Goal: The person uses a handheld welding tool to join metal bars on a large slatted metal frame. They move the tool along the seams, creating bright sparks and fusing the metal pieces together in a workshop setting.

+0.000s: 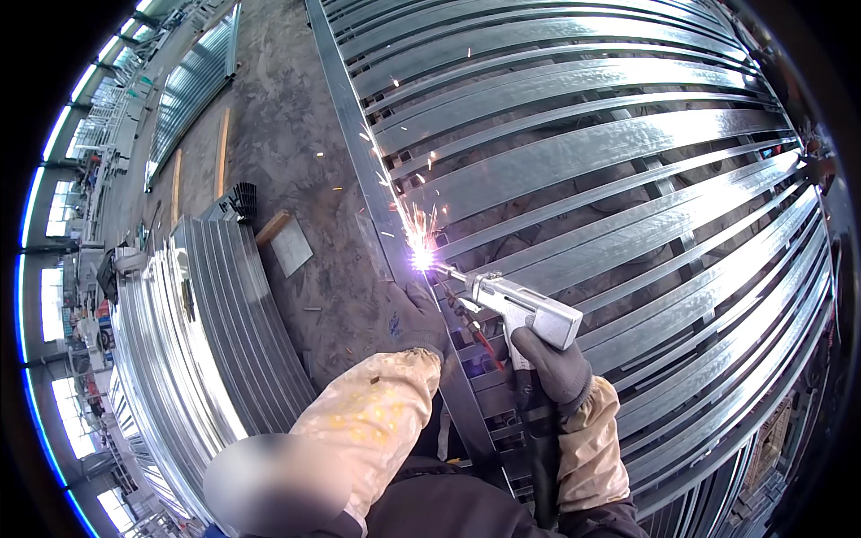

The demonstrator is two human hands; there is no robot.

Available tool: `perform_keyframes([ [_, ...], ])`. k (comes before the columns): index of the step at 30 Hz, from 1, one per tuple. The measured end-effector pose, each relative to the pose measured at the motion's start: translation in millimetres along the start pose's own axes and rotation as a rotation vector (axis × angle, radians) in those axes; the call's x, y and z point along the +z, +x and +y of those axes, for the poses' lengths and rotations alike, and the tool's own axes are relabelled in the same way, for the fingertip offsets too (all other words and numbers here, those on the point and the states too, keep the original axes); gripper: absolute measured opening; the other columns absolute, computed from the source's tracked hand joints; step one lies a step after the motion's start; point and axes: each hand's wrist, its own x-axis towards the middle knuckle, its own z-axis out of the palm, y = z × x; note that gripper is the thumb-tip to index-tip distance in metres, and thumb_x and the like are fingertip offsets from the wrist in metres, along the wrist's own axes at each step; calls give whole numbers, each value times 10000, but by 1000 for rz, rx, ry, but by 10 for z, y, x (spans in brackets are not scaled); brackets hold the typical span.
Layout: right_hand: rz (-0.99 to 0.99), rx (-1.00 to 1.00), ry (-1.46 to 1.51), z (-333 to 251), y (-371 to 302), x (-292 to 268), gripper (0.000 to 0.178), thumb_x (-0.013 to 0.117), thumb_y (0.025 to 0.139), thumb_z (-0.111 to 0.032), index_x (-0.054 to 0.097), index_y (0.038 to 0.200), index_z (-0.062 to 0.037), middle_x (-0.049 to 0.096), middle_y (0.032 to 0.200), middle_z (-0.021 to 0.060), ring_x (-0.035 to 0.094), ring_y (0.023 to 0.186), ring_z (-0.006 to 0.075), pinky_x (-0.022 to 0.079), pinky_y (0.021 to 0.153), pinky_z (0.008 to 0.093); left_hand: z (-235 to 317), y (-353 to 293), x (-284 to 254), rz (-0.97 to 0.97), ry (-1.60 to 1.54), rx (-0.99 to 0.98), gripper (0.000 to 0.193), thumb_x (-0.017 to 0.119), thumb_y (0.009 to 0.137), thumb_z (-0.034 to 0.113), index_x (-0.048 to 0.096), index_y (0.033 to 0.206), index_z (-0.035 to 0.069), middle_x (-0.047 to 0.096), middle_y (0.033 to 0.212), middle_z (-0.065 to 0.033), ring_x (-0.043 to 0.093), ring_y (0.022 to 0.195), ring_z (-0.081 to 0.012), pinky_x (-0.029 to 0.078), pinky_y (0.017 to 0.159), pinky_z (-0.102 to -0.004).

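Note:
My right hand (558, 372), in a dark grey glove, is closed around the grip of a silver welding gun (531, 309). A black cable sleeve (536, 430) runs down from the grip. At the gun's nozzle, a bright violet-white arc (422, 258) throws orange sparks up and away from me. The arc meets the long side rail (359, 148) of a slatted metal frame (574, 166). Just below the arc, my gloved left hand (411, 318) lies against the rail; its fingers blend into the dark background. A thin tool with a red part (480, 334) lies beside the rail, under the gun.
Bundled shiny metal profiles (202, 314) lie at the left. Beyond them are a flat metal plate (291, 248), wooden strips (222, 152) and another slatted metal panel (193, 90) on the grey floor (269, 117). Gaps between the frame's slats show dark floor beneath.

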Motion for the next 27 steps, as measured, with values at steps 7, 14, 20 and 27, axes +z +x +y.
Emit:
perform_keyframes([
  [7,0,61,32,-28,-36,-13,242,595,983,-165,622,1160,-2,677,820,45,637,658,116,508,583,276,-64,-2,74,44,48,15,461,378,1050,314,468,1322,-48,621,1165,-333,610,1052,-508,484,878,-530],
  [14,-17,64,34,-33,-35,14,218,586,982,-155,637,1127,-1,677,811,37,632,661,109,505,584,269,-378,92,255,116,28,83,471,373,1052,317,452,1344,-43,623,1172,-340,612,1053,-513,485,874,-535],
  [20,-2,-56,-19,8,-28,2,205,567,990,-164,654,1079,-2,679,813,40,628,666,104,501,584,265,-313,69,234,81,-3,70,475,369,1053,316,440,1359,-40,631,1155,-340,618,1035,-513,485,862,-536],
  [27,-2,25,-10,1,-57,-19,206,570,989,-181,664,1038,-5,677,795,42,622,631,109,497,569,267,-97,20,142,67,-13,17,467,380,1051,309,443,1355,-40,643,1116,-330,628,1010,-502,489,848,-532],
])
